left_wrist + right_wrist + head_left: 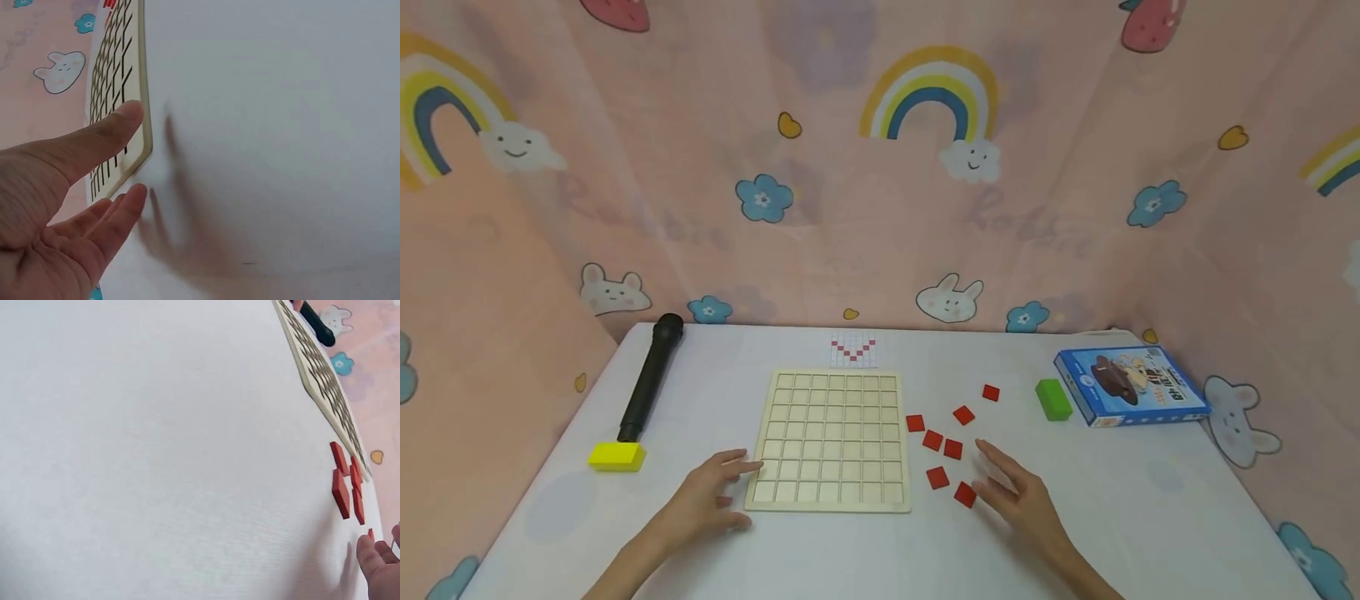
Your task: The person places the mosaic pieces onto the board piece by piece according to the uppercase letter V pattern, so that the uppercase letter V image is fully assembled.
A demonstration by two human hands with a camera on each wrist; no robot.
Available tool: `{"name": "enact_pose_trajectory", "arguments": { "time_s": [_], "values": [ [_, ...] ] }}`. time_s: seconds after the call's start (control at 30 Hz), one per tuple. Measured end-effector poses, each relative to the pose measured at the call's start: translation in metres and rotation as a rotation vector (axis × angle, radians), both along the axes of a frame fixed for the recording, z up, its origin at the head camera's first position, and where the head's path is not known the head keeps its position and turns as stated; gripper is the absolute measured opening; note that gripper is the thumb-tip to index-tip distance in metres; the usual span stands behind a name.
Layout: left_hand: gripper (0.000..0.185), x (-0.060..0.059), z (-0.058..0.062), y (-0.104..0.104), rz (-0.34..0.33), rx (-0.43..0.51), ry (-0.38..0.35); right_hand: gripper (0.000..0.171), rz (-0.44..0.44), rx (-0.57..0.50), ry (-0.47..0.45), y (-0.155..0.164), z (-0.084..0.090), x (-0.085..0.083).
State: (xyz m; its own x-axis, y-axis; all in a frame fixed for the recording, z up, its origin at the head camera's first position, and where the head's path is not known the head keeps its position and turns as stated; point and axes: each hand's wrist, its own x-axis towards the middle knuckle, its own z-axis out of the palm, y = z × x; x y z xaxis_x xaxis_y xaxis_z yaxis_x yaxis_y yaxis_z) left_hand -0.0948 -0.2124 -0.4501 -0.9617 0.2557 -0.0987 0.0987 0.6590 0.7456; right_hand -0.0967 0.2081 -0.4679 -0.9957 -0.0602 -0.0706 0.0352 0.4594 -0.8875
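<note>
A cream grid board (829,507) with square cells lies flat on the white table. My left hand (711,492) is at its left edge, fingers extended and apart, one fingertip reaching over the rim; whether it presses there I cannot tell. In the left wrist view the thumb of the left hand (69,187) appears beside the board's corner. Several red square tiles (937,477) are scattered to the right of the board. My right hand (1022,500) hovers beside the nearest red tile (966,495), fingers loosely spread, holding nothing visible.
Behind the board lies a small card (853,350) with a red V of squares on a grid. A black microphone-like object (650,383) and a yellow block (617,457) are at the left. To the right are a green block (1054,400) and a blue box (1131,387).
</note>
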Motion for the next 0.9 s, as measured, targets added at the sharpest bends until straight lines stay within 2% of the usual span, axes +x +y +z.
{"name": "enact_pose_trajectory", "arguments": {
  "time_s": [0.13, 0.23, 0.37, 0.47, 0.53, 0.6, 0.8, 0.9],
  "values": [
    [0.064, -0.002, -0.001, 0.001, 0.019, 0.002, 0.044, 0.058, -0.055, -0.052, -0.032, 0.0, -0.007, 0.005],
    [0.061, -0.005, -0.002, 0.003, 0.022, 0.011, 0.06, 0.056, -0.091, -0.036, -0.04, -0.001, -0.012, 0.007],
    [0.058, -0.008, -0.005, 0.005, -0.008, 0.009, 0.065, 0.053, -0.127, -0.002, -0.075, -0.003, -0.018, 0.008],
    [0.055, -0.01, -0.008, 0.006, -0.054, 0.004, 0.099, 0.053, -0.148, 0.022, -0.106, -0.005, -0.022, 0.009],
    [0.053, -0.01, -0.009, 0.008, -0.062, -0.003, 0.115, 0.052, -0.156, 0.019, -0.114, -0.005, -0.023, 0.01],
    [0.053, -0.01, -0.01, 0.009, -0.038, -0.014, 0.12, 0.052, -0.159, 0.006, -0.111, -0.005, -0.024, 0.01],
    [0.054, -0.011, -0.011, 0.016, 0.096, -0.041, 0.085, 0.048, -0.156, 0.011, -0.095, -0.006, -0.024, 0.009],
    [0.053, -0.012, -0.011, 0.015, 0.103, -0.042, 0.083, 0.043, -0.148, 0.051, -0.084, -0.005, -0.025, 0.008]
  ]
}}
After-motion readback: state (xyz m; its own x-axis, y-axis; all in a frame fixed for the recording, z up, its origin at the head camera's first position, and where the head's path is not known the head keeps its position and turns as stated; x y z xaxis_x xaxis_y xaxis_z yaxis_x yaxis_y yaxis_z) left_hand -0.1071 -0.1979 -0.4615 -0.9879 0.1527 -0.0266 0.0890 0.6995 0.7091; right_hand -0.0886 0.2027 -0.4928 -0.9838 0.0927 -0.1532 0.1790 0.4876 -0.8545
